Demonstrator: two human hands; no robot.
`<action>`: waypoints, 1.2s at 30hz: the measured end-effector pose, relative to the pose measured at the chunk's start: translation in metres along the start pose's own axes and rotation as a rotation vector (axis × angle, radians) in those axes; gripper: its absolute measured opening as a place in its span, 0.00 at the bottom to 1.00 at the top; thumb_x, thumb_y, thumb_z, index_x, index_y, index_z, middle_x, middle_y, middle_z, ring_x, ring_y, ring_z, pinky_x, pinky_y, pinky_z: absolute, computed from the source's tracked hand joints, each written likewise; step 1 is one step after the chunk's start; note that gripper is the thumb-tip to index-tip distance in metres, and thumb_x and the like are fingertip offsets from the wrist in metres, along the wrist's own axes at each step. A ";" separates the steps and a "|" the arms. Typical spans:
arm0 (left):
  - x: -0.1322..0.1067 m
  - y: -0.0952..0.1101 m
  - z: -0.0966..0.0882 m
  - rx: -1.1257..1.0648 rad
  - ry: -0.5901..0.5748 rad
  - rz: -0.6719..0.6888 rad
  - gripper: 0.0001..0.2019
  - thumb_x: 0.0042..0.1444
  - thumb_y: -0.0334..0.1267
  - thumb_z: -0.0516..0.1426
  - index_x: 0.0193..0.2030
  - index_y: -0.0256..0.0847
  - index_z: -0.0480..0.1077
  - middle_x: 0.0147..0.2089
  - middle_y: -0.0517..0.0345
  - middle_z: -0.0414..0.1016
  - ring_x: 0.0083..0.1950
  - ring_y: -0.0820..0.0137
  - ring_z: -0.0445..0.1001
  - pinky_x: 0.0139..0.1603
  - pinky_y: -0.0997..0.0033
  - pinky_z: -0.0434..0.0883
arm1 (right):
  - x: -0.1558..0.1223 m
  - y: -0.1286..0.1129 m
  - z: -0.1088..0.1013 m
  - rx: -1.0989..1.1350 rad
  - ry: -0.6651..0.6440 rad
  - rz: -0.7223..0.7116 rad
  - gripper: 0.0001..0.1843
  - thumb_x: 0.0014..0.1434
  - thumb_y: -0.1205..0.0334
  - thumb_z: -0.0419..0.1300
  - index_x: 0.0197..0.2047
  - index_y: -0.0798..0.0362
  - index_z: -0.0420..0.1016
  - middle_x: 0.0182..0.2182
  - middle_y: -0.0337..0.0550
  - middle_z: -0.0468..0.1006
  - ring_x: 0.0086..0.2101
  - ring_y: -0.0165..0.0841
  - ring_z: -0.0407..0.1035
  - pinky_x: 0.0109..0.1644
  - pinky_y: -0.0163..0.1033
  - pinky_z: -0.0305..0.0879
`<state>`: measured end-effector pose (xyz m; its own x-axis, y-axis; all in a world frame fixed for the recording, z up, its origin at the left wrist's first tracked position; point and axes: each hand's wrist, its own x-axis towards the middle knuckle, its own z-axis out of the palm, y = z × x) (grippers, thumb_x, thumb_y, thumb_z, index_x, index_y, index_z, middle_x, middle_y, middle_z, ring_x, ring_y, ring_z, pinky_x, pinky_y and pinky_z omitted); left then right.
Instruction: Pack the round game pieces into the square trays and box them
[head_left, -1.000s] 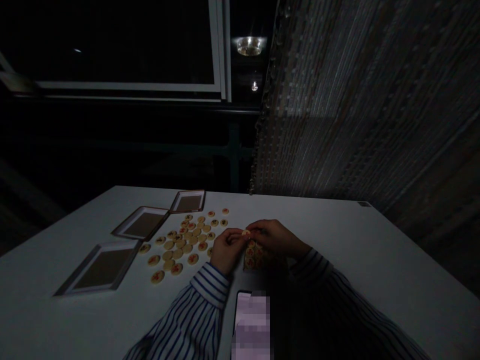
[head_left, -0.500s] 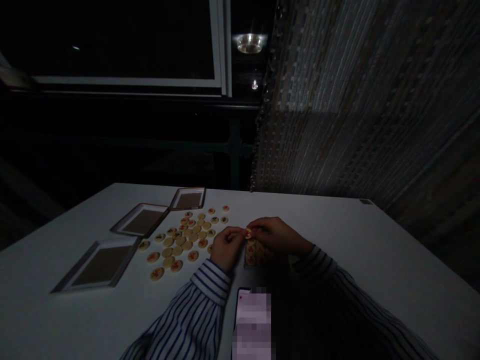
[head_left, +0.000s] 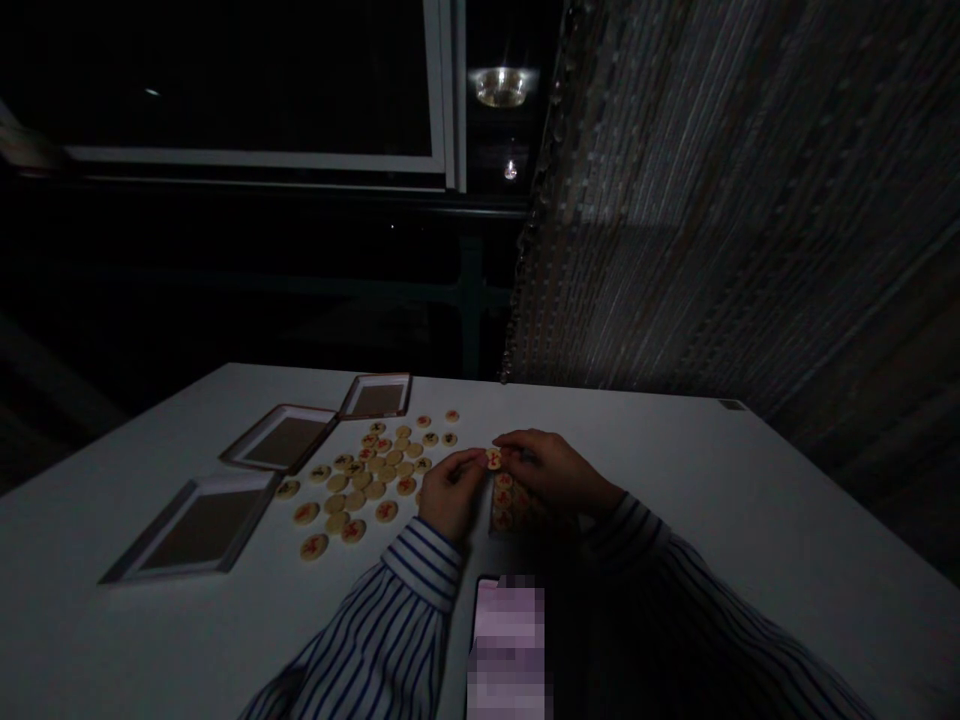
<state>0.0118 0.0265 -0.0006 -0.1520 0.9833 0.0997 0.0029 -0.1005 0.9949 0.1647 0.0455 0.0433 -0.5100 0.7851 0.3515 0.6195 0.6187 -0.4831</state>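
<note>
A round cream xiangqi piece (head_left: 493, 458) with a red character is pinched between the fingertips of both hands. My left hand (head_left: 450, 493) grips its left edge with thumb and fingers closed. From the other side, my right hand (head_left: 553, 470) has its fingers bent onto the right edge. Just below them, rows of red-marked xiangqi pieces (head_left: 504, 503) lie packed in a small box, whose right part is in shadow and partly under my right hand. Left of my hands, many loose xiangqi pieces (head_left: 376, 490) are scattered, some face up in red or black, others blank side up.
Three shallow open trays (head_left: 279, 443) stand in a slanting line along the left of the white table (head_left: 750, 560). A phone (head_left: 507, 640) lies near the front edge between my forearms. A string curtain (head_left: 675, 200) hangs behind on the right, beside a dark window.
The held piece has moved slightly left and up, and now shows its red face more fully. My right hand has shifted a little with it, uncovering more of the packed pieces.
</note>
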 end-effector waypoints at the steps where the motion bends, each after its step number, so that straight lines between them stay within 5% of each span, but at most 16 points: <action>1: 0.000 -0.001 0.000 0.003 0.014 0.008 0.15 0.41 0.43 0.58 0.34 0.35 0.72 0.33 0.52 0.76 0.36 0.68 0.72 0.40 0.69 0.67 | 0.000 -0.001 0.001 -0.034 0.008 -0.021 0.15 0.53 0.60 0.52 0.44 0.54 0.69 0.37 0.42 0.74 0.37 0.30 0.66 0.42 0.35 0.60; 16: 0.001 -0.001 0.001 0.012 0.030 0.066 0.13 0.44 0.41 0.56 0.33 0.35 0.72 0.34 0.53 0.76 0.38 0.69 0.72 0.43 0.70 0.67 | -0.001 -0.002 0.001 -0.256 0.007 -0.104 0.15 0.55 0.57 0.51 0.44 0.54 0.68 0.38 0.45 0.73 0.40 0.33 0.64 0.44 0.39 0.54; 36: -0.006 -0.015 0.006 0.571 -0.057 0.226 0.11 0.49 0.37 0.51 0.37 0.39 0.71 0.35 0.56 0.75 0.37 0.70 0.71 0.39 0.69 0.68 | -0.001 0.011 -0.009 -0.315 -0.030 0.075 0.17 0.54 0.57 0.51 0.45 0.52 0.69 0.40 0.41 0.74 0.40 0.33 0.65 0.45 0.36 0.56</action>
<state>0.0184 0.0229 -0.0157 -0.0328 0.9553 0.2940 0.5600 -0.2260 0.7970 0.1775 0.0520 0.0446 -0.4708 0.8303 0.2984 0.8077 0.5417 -0.2328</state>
